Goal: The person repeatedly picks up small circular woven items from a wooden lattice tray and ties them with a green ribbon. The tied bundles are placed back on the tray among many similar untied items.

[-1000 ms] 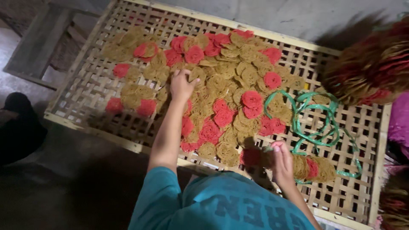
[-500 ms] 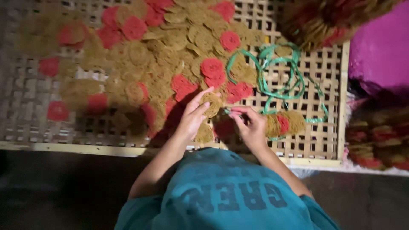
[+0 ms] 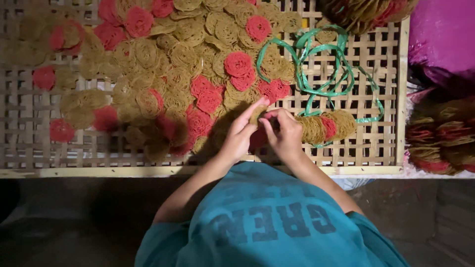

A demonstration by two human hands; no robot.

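My left hand [image 3: 241, 132] and my right hand [image 3: 283, 130] meet over the near edge of a woven bamboo tray [image 3: 346, 153]. Together they pinch a tan noodle disc [image 3: 257, 115] held upright between the fingertips. To the right of my right hand lies a row of stacked discs [image 3: 324, 126], tan with a red one among them, lying on a green plastic strap [image 3: 324, 74]. A loose pile of tan and red lacy discs [image 3: 188, 74] covers the tray's middle and left.
Bundled stacks of tan and red discs [image 3: 438, 138] lie off the tray at the right, below a magenta plastic bag [image 3: 443, 34]. Another bundle [image 3: 366, 12] sits at the tray's far right corner. Dark floor runs along the near side.
My left hand came back from the far pile to my right hand at the near edge. Both hands now close on one disc. The view has shifted right and nearer.
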